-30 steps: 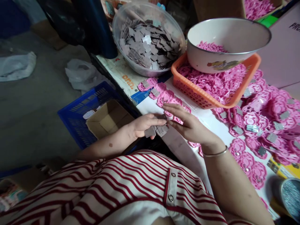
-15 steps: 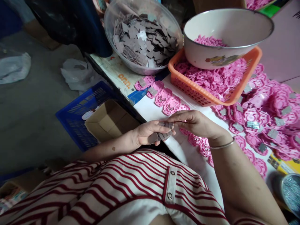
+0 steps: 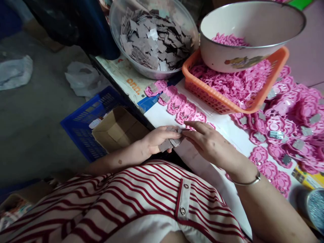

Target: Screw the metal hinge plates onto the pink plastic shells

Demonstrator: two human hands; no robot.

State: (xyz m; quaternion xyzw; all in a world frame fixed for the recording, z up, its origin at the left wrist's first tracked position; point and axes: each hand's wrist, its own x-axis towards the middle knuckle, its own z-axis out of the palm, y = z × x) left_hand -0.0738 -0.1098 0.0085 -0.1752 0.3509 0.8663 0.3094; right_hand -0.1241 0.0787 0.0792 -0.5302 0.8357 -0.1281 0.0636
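1. The left hand (image 3: 155, 140) is curled shut around a small fanned stack of thin grey square chips (image 3: 169, 143), held at the near edge of the white table top (image 3: 222, 126). The grip looks loose at the fingertips, so in my judgement a chip could slide out and drop toward the open brown cardboard box (image 3: 118, 130) or the blue plastic crate (image 3: 86, 118) below.

2. The right hand (image 3: 211, 143) is half open, fingers stretched flat toward the stack, its fingertips (image 3: 188, 133) touching the top chips. Whether it has pinched one free I cannot tell. Two chips sticking together is a likely slip.

3. A row of pink scalloped plastic pieces (image 3: 186, 111) lies just beyond both hands, some bare, some already carrying a grey chip. The right wrist hovers over more of them, and a sweep of the forearm could knock them out of line.

4. The white enamel bowl (image 3: 253, 33) rests tilted on the orange plastic basket (image 3: 235, 84), which looks unsteady if bumped.
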